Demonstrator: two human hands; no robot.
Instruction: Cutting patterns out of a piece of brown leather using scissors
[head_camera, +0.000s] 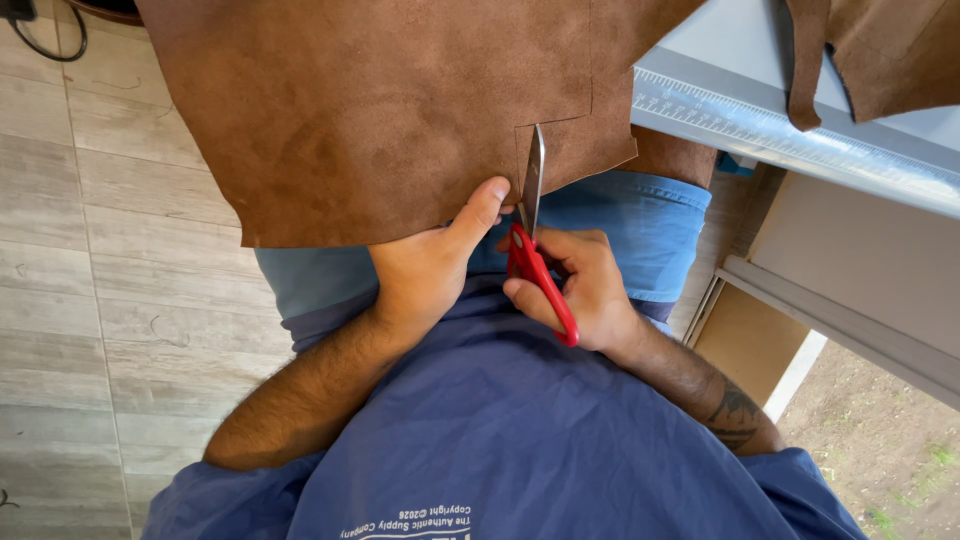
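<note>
Brown leather (380, 110) between red scissors (535, 255)

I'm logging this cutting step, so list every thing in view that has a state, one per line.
Brown suede sheet: hanging over the lap, partly cut, slit running up from its lower edge.
Red-handled scissors: blades in the slit, nearly closed.
Left hand: pinching the sheet's edge beside the cut.
Right hand: gripping the scissors' handles.
Metal ruler: lying flat on the table edge.

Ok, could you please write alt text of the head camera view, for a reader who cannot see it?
Seen from above, a right hand cuts brown suede with red-handled scissors while the left hand holds the suede's edge. A metal ruler lies on the table at right.
</note>
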